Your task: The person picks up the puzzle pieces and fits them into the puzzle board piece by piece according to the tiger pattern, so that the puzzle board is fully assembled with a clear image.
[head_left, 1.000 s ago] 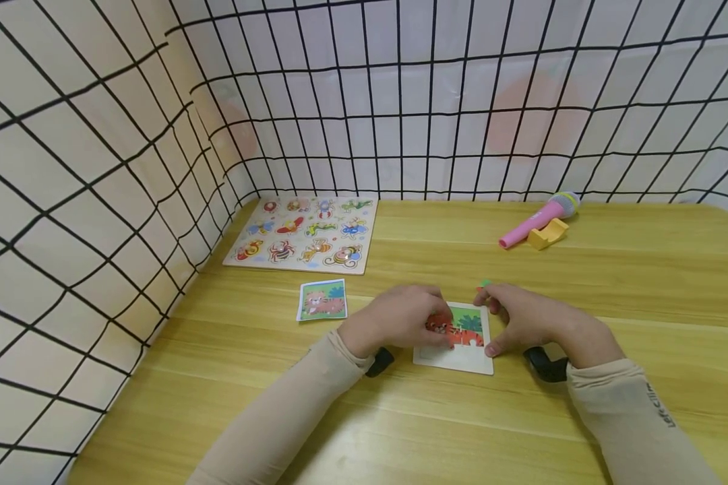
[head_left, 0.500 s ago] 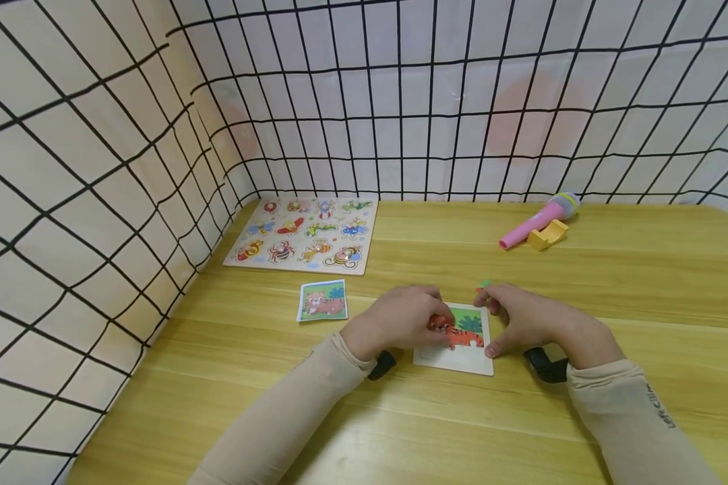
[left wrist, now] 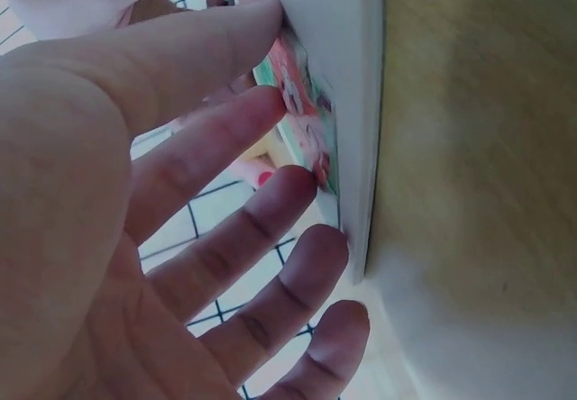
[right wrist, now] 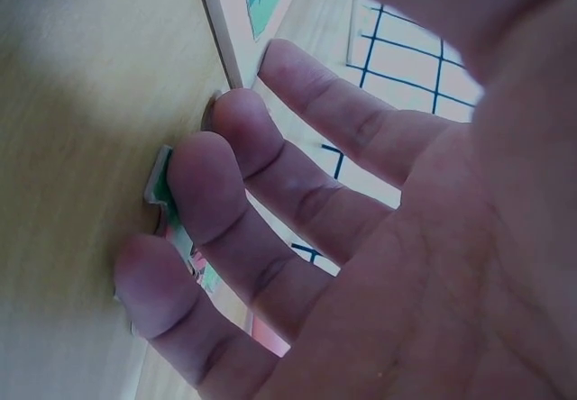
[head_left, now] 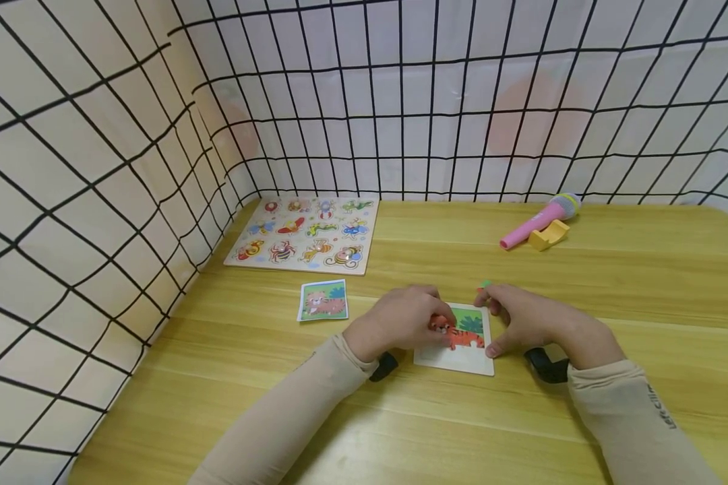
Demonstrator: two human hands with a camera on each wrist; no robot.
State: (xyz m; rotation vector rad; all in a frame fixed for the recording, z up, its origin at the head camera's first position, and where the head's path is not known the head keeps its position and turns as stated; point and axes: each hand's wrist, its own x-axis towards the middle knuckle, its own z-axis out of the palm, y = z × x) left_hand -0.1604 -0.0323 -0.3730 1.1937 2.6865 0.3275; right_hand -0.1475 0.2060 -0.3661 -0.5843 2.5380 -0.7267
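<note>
A small white-framed puzzle board (head_left: 455, 362) lies flat on the table, its tiger picture (head_left: 466, 336) filling the upper part. My left hand (head_left: 400, 320) reaches over the board's left side, thumb and forefinger pinching the puzzle piece (head_left: 441, 325) with the tiger's head. Its other fingers (left wrist: 311, 265) extend along the frame in the left wrist view. At the right edge rests my right hand (head_left: 524, 316), thumb against the side and a fingertip (right wrist: 287, 58) at the far corner. Under its other fingers a loose green puzzle piece (right wrist: 162, 179) shows partly.
A tiger picture card (head_left: 323, 300) lies left of the board. Behind it is a wooden insect puzzle (head_left: 303, 236). A pink toy microphone (head_left: 536, 225) and a yellow curved block (head_left: 549, 234) lie at the back right. Black netting (head_left: 400, 114) encloses the table.
My left hand has shifted very slightly right, and a little more of the tiger's head shows under its fingers. The right hand stays in place.
</note>
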